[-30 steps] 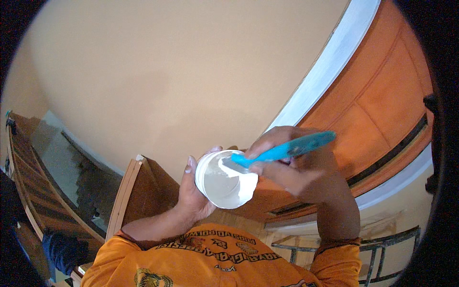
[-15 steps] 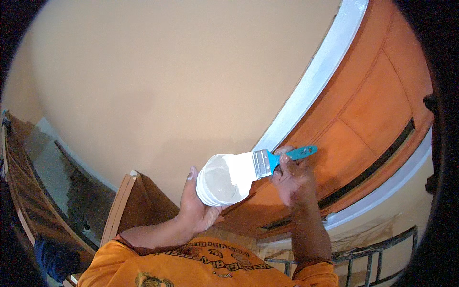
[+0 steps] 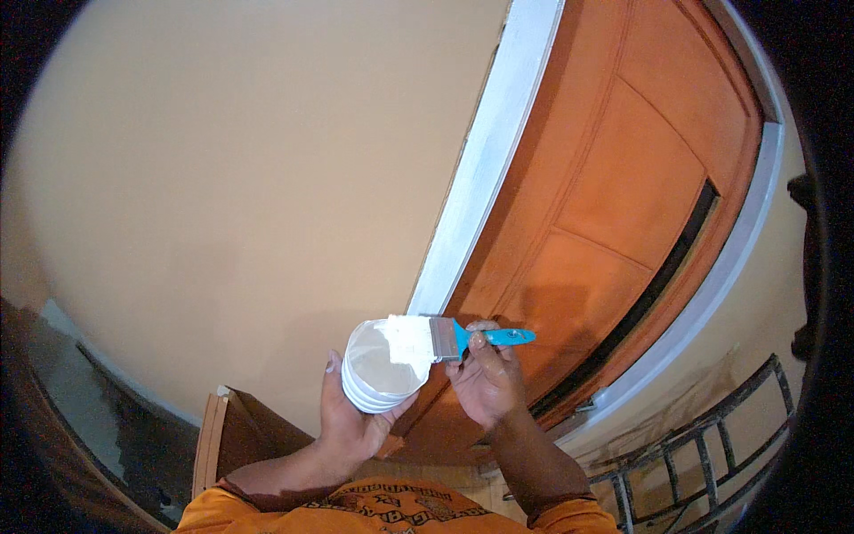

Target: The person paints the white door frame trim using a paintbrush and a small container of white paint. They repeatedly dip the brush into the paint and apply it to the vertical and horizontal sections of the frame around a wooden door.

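Observation:
My left hand (image 3: 350, 420) is wrapped round a white ribbed tub (image 3: 381, 367), which tilts so that its inside shows. In my right hand (image 3: 487, 378) is a paintbrush (image 3: 509, 337) with a turquoise handle and a metal band, pinched near the neck. White paint coats the bristles, which lie over the tub's right rim. Paint smears that rim, and specks mark my fingers. Just beyond the brush, a white door frame strip (image 3: 485, 169) rises between the beige wall and an orange-brown door.
The beige wall (image 3: 258, 169) fills the left and middle. To the right stands the orange-brown panelled door (image 3: 614, 169) with a dark vertical strip. A brown wooden piece (image 3: 258, 432) is at lower left. A dark metal ladder-like frame (image 3: 712, 454) leans at lower right.
My view has swung right, so the frame strip and door sit further left. Tub and brush appear lower and further left; the bristles now reach further over the tub's opening.

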Motion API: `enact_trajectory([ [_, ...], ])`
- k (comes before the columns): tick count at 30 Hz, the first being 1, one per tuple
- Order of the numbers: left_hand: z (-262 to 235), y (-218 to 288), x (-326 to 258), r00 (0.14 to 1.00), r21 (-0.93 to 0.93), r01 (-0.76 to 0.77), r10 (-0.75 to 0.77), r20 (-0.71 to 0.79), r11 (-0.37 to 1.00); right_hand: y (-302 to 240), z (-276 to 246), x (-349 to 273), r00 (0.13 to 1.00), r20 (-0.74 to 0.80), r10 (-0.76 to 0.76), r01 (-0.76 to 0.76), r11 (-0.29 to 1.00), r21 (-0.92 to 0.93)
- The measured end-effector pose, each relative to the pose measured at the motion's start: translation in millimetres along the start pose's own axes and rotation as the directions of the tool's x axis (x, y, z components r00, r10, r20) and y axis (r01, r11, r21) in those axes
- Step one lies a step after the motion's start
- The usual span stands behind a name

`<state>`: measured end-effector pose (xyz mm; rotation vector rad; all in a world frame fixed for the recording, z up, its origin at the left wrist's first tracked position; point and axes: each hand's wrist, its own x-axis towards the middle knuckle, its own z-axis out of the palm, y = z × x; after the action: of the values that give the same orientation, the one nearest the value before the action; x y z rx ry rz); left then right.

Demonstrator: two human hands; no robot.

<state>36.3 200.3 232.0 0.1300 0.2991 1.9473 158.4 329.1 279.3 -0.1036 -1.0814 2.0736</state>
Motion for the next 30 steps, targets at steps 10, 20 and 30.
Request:
enact_trajectory([
  [10, 1, 2, 12, 1.0, -0.03, 0.009, -0.009, 0.02, 1.0, -44, 34, 28, 0.607, 0.176, -0.775, 0.701, 0.419, -0.577],
  [20, -5, 1, 2, 1.0, 0.024, 0.015, -0.016, 0.025, 1.0, -149, 111, 83, 0.021, 0.838, -0.545, 0.554, -0.691, -0.463],
  [30, -8, 14, -27, 1.0, 0.069, -0.01, 0.009, 0.011, 0.998, -67, 49, -2, 0.568, 0.738, -0.364, 0.683, -0.293, -0.669],
])
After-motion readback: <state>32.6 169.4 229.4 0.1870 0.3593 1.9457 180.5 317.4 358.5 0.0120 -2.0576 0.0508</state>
